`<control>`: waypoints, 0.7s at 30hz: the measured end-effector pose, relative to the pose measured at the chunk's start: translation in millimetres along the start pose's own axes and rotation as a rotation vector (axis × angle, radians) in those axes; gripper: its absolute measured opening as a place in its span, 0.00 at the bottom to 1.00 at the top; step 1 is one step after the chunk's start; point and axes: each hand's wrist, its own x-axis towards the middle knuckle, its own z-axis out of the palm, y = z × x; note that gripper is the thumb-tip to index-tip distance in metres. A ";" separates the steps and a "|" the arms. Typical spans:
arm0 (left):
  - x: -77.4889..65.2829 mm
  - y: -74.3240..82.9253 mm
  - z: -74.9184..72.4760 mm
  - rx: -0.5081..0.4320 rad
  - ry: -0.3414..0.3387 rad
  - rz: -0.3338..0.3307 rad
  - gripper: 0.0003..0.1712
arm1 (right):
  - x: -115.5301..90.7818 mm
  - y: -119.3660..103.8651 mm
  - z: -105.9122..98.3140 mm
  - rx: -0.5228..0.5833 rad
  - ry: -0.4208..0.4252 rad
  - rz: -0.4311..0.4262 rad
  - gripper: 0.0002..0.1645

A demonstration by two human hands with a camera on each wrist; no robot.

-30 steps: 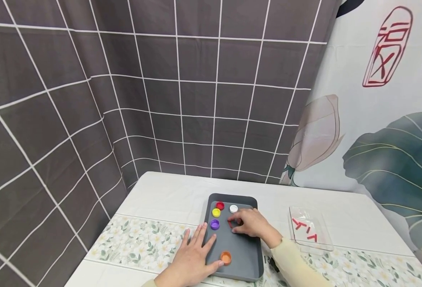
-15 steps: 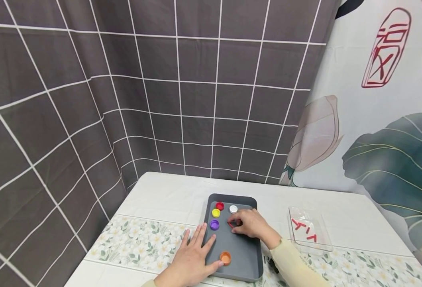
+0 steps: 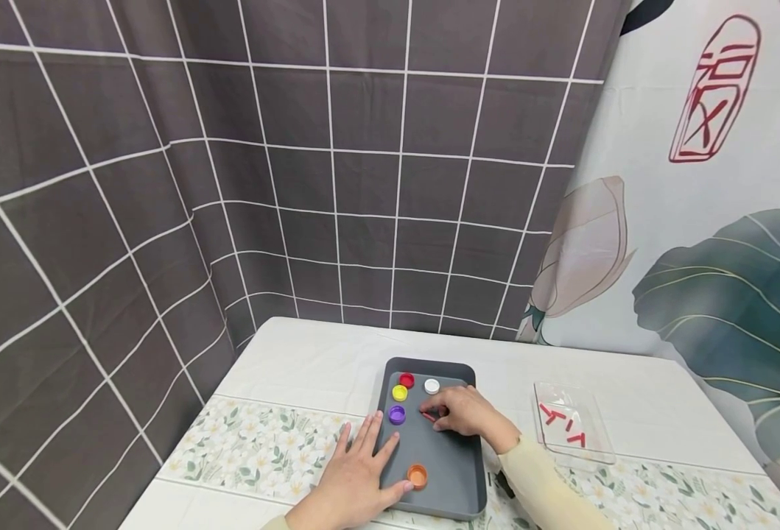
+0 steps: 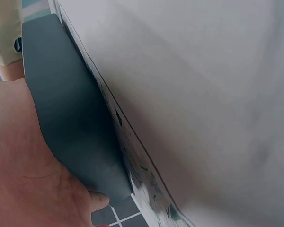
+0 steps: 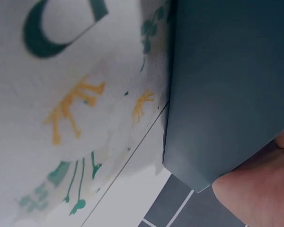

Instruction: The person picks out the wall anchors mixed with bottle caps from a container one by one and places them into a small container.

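Observation:
A grey tray (image 3: 447, 471) lies on the table. In it, my right hand (image 3: 464, 412) holds a short red stick (image 3: 429, 417) between index fingertip and thumb, low over the tray floor. My left hand (image 3: 355, 471) lies with fingers spread across the tray's left rim, its thumb tip at the orange bottle cap (image 3: 417, 476). Purple (image 3: 397, 415), yellow and red caps line the tray's left side; a white cap (image 3: 432, 386) sits beyond my right fingers. Both wrist views show mostly the tray's outer wall (image 4: 75, 104), with part of each hand; the stick is hidden there.
Right of the tray stands a clear plastic box (image 3: 591, 419) with several red sticks (image 3: 552, 414) in it. A small black object (image 3: 504, 483) lies beside the tray by the right sleeve. A floral runner crosses the white table; a dark checked curtain hangs behind.
The red stick has turned from nearly lengthwise to slanting toward the right, and my right thumb has shifted slightly with it. My left hand, the caps and the tray stay put.

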 end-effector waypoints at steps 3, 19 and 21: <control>1.6 -0.6 1.9 0.014 -0.003 -0.009 0.48 | 0.2 0.8 0.5 0.000 -0.001 -0.011 0.19; 1.2 -0.1 1.7 -0.005 0.007 -0.004 0.48 | -2.9 5.1 0.9 0.014 0.036 -0.002 0.17; 1.6 -0.1 2.1 0.006 0.005 -0.008 0.48 | -3.3 5.2 0.2 0.012 0.033 -0.014 0.17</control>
